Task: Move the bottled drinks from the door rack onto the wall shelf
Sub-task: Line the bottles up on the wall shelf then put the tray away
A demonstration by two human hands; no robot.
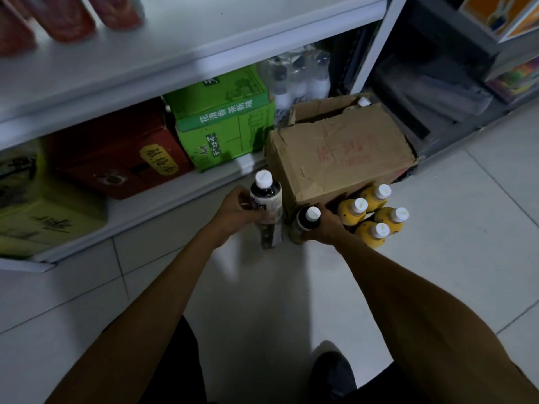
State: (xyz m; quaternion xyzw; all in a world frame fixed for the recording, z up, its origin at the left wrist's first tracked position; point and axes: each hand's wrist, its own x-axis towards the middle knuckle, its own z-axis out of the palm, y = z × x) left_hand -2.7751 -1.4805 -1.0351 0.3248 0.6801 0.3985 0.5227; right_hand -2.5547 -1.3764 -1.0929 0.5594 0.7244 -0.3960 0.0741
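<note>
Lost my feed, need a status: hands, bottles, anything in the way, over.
Left hand grips dark bottle. Right hand grips second dark bottle. Four yellow bottles on floor, against cardboard box.

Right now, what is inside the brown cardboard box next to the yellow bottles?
Through the torn opening at the top of the cardboard box, one white bottle cap shows. The cardboard covers everything else inside, so I cannot tell what else it holds.

Both my bare forearms reach forward and down, drawing together at the far end. My left hand point(233, 212) curls round the side of a tall dark bottle point(266, 196). Just right of it, my right hand point(328, 227) wraps a shorter dark bottle point(306, 221) below its cap.
</note>
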